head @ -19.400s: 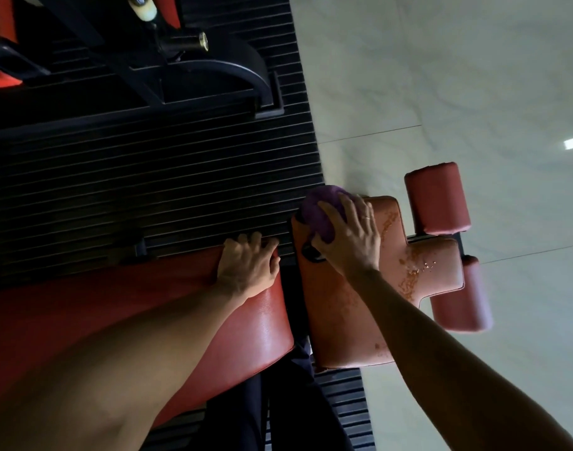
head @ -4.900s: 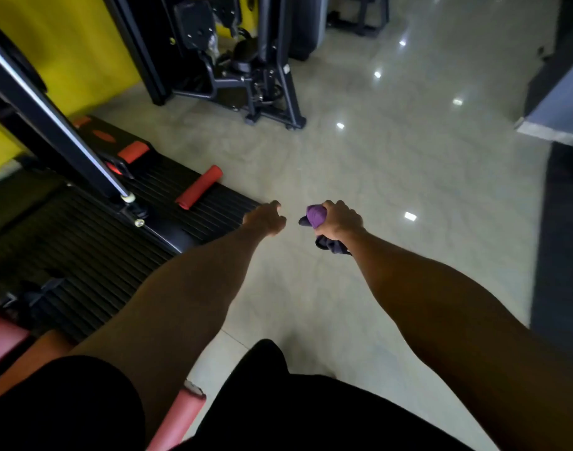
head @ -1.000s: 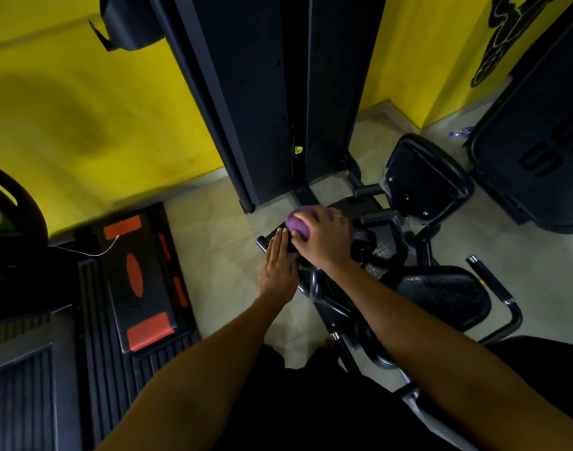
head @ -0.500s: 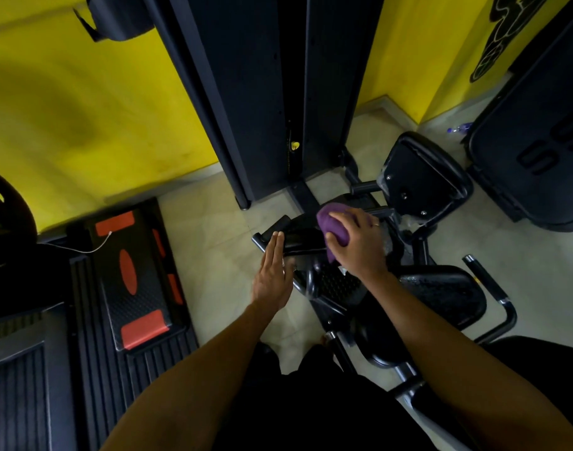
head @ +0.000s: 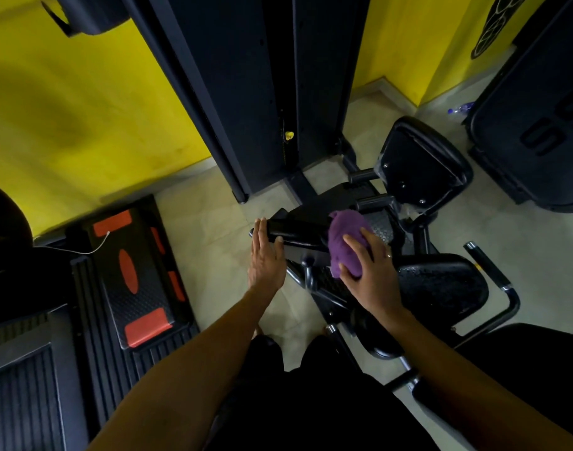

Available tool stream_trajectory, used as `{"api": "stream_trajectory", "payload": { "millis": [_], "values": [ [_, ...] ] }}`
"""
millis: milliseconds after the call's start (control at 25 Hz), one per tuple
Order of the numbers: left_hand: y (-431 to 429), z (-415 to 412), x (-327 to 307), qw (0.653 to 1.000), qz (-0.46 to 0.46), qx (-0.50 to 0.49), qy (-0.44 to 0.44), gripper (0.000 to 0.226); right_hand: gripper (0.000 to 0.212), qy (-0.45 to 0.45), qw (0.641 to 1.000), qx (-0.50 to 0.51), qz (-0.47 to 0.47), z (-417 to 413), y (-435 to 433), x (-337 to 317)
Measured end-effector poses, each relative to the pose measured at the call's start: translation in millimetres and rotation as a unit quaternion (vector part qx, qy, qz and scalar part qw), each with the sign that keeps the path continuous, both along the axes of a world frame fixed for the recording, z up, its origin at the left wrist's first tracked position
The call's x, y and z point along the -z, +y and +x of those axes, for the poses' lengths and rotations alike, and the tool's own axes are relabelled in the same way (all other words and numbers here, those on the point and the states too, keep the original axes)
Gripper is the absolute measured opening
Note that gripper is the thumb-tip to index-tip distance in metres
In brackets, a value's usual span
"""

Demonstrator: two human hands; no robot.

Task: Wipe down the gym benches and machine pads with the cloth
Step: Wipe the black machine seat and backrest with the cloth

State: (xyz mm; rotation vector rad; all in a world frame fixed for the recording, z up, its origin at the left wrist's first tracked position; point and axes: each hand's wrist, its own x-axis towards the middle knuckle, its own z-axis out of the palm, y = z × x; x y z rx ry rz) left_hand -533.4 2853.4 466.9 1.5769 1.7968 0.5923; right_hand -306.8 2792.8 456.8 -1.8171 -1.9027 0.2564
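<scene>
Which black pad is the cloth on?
The narrow pad nearest the left hand; the cloth lies on its right end, not on the seat or backrest.

Lettering in view: one embossed mark, only partly legible.

The dark machine housing (head: 513, 92) at the right edge bears large raised characters (head: 539, 138), turned sideways and cut off by the frame. The nearest looks like an S; the rest cannot be made out. A black patterned emblem (head: 495, 24) stands on the yellow wall (head: 409, 43) beside the housing, too cropped to read as any word.
</scene>
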Motion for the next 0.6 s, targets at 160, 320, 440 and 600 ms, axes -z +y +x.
{"api": "stream_trajectory", "payload": {
  "millis": [160,320,440,600],
  "values": [
    [9,-4,2,1.0,0.006,0.007,0.005,0.061,0.064,-0.025,0.999,0.022,0.004,-30,32,-11],
    [20,14,-7,0.996,0.011,-0.073,-0.042,0.054,0.065,-0.013,0.998,-0.015,-0.052,-70,86,-35],
    [24,28,-11,0.994,0.007,-0.084,-0.067,0.056,0.066,0.076,0.996,0.002,-0.051,-65,66,-27],
    [20,33,-9,0.995,0.024,-0.043,-0.085,0.059,0.064,0.335,0.934,0.101,-0.069,-66,7,1]
  ]
}}
